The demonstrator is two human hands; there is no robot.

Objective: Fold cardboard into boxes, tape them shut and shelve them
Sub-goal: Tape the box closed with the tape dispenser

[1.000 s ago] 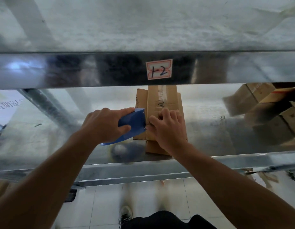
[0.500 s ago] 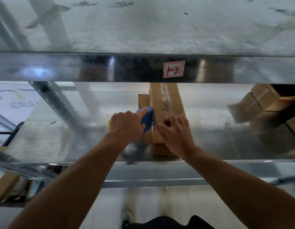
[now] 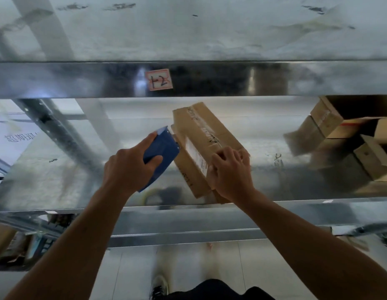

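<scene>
A long brown cardboard box (image 3: 204, 135) with clear tape along its top lies at an angle on the metal shelf (image 3: 58, 174), its far end turned left. My right hand (image 3: 230, 172) grips the box's near end with curled fingers. My left hand (image 3: 129, 167) holds a blue tape dispenser (image 3: 161, 149) against the box's left side, with my index finger stretched along the dispenser's top. The box's underside is hidden.
Several cardboard boxes (image 3: 348, 137) are piled on the same shelf at the right. The upper shelf's front beam carries a label reading 12 (image 3: 159, 80). A slanted metal brace (image 3: 56, 131) crosses behind the shelf at left. Tiled floor and a shoe (image 3: 159, 289) show below.
The box has swung from pointing straight back to lying diagonally, near end moved right. Both hands moved with it; the dispenser stays at its left side.
</scene>
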